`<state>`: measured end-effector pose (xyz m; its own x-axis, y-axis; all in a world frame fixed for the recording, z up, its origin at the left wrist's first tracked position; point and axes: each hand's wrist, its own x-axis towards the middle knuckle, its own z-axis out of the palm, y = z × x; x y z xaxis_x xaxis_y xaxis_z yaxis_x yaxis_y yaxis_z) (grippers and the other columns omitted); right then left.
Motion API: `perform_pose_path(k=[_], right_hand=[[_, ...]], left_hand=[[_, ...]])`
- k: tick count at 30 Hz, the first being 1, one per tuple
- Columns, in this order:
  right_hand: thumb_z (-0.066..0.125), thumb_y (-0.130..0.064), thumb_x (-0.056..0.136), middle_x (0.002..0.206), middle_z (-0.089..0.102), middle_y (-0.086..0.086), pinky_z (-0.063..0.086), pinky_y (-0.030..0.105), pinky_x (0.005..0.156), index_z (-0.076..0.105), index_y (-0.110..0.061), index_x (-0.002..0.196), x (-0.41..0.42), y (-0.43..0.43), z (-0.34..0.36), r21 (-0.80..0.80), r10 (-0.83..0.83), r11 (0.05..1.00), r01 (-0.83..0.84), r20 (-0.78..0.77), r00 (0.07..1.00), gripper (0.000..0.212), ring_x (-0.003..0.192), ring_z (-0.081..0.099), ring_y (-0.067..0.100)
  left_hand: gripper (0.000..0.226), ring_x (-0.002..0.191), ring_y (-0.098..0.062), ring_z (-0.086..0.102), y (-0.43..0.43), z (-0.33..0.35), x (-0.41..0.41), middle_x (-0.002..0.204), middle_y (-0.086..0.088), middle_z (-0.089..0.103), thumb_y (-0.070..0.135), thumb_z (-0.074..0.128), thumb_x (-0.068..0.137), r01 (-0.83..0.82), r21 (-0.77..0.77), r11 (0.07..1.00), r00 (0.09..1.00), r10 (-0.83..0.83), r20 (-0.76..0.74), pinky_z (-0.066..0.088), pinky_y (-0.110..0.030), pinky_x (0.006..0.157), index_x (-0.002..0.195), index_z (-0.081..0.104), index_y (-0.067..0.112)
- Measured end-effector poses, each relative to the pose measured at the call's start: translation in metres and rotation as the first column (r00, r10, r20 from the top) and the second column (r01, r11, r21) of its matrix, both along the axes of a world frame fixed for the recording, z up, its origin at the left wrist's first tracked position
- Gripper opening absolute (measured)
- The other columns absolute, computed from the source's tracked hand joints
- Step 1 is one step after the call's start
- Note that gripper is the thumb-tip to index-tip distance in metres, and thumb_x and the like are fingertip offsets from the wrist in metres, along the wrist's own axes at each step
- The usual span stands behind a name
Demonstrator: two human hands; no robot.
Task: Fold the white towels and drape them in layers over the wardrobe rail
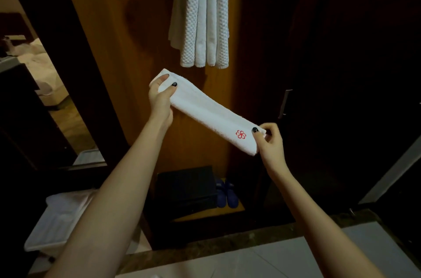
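Left hand [160, 97]: grasps the far, upper end of the towel [205, 111], thumb on top and fingers wrapped round the end.
Right hand [268, 141]: pinches the near, lower end, thumb pressed on top just beside the logo [241, 134].
Reason for grip: holding both ends keeps the strip taut, so the folded layers probably stay aligned and do not spring open.
Towel: folded into a long, narrow band, held in the air between the hands, sloping down from left to right, in front of the open wardrobe [141, 49] and below the hung towels [200, 27]. It touches nothing but the hands.
Logo: red, facing up at the right-hand end, probably kept outward for display.
Hung towels: several white strips hang side by side at the top of the view, lower ends near one level. The rail is out of view above.
Step in hand: folding appears finished; draping this band is not yet done.
Next move: lift the band level and lay it over the rail beside or on the hung towels.
Risk: slack at either end could let the fold open.
Wardrobe floor: black box [186, 188], with blue slippers [226, 193] just beside it.
Lower left: white bin [52, 227] holding white cloth.
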<state>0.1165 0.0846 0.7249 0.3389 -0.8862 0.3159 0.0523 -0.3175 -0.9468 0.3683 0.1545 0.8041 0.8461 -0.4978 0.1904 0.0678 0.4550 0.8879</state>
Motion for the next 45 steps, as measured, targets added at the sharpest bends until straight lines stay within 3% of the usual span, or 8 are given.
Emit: perform_pose_path(k=[6,9,22,25,29,34,41,45], right_hand=[[0.037,0.010,0.093,0.095,0.073,-0.004,0.055,0.024,0.069,0.072,-0.010,0.090,-0.013,-0.014,0.045,0.222,0.202,0.949,-0.222,0.112,0.973,0.041,0.096,0.064,0.018],[0.035,0.009,0.092,0.100,0.065,0.018,0.051,0.026,0.069,0.071,-0.003,0.094,-0.013,-0.026,0.070,0.198,0.200,0.957,-0.213,0.083,0.976,0.039,0.090,0.059,0.020],[0.057,0.001,0.089,0.117,0.065,0.011,0.052,0.018,0.075,0.068,-0.008,0.115,0.021,-0.103,0.197,-0.232,0.085,0.967,-0.109,-0.110,0.990,0.030,0.097,0.064,0.017],[0.054,0.005,0.089,0.122,0.060,0.010,0.051,0.019,0.081,0.063,0.002,0.123,0.028,-0.118,0.228,-0.267,0.056,0.960,-0.087,-0.123,0.991,0.035,0.105,0.063,0.019],[0.056,0.006,0.088,0.125,0.061,0.012,0.052,0.019,0.082,0.063,0.001,0.123,0.038,-0.142,0.270,-0.322,0.054,0.943,-0.085,-0.103,0.993,0.036,0.111,0.061,0.021],[0.058,0.005,0.089,0.128,0.061,0.013,0.049,0.032,0.100,0.061,0.002,0.126,0.060,-0.171,0.323,-0.440,0.046,0.895,-0.074,-0.075,0.996,0.037,0.116,0.060,0.022],[0.059,0.001,0.090,0.129,0.060,0.013,0.050,0.019,0.090,0.061,0.001,0.126,0.114,-0.227,0.393,-0.585,0.049,0.808,-0.064,-0.041,0.998,0.036,0.114,0.060,0.018],[0.061,-0.001,0.090,0.131,0.059,0.010,0.049,0.009,0.084,0.060,0.001,0.127,0.146,-0.264,0.434,-0.623,0.097,0.780,-0.056,0.032,0.995,0.037,0.120,0.057,0.013]], left_hand=[[0.028,0.120,-0.022,0.053,-0.001,0.012,0.015,0.132,-0.003,0.051,-0.003,0.069,0.083,-0.023,0.008,1.000,0.999,0.023,0.039,0.053,-0.025,0.088,0.094,0.070,0.022],[0.024,0.113,-0.018,0.057,0.000,0.024,0.020,0.137,-0.007,0.052,-0.003,0.068,0.083,0.020,-0.021,1.000,0.999,-0.019,0.033,0.054,-0.020,0.078,0.096,0.070,0.017],[0.029,0.105,-0.016,0.061,0.001,0.124,0.059,0.104,0.002,0.069,0.002,0.068,0.085,0.117,0.028,0.993,0.916,-0.119,0.382,0.048,-0.028,0.089,0.079,0.077,0.029],[0.026,0.097,0.003,0.060,0.003,0.152,0.062,0.097,0.013,0.069,0.001,0.066,0.087,0.127,0.098,0.987,0.830,-0.160,0.535,0.047,-0.017,0.089,0.093,0.073,0.025],[0.031,0.113,-0.008,0.053,-0.008,0.195,0.071,0.118,-0.005,0.063,0.002,0.064,0.089,0.075,0.098,0.992,0.726,-0.122,0.677,0.041,-0.003,0.084,0.116,0.064,0.017],[0.035,0.133,-0.017,0.044,-0.030,0.248,0.098,0.128,-0.010,0.060,0.006,0.065,0.089,0.057,0.081,0.995,0.700,-0.098,0.708,0.031,-0.031,0.115,0.122,0.063,0.018],[0.037,0.123,-0.010,0.047,-0.073,0.303,0.143,0.126,-0.001,0.056,0.010,0.065,0.090,-0.041,0.052,0.998,0.635,-0.014,0.772,0.038,-0.010,0.092,0.126,0.062,0.014],[0.037,0.120,-0.012,0.052,-0.104,0.339,0.174,0.125,-0.003,0.058,0.010,0.066,0.089,-0.070,-0.020,0.997,0.618,0.059,0.784,0.042,-0.018,0.096,0.125,0.063,0.017]])
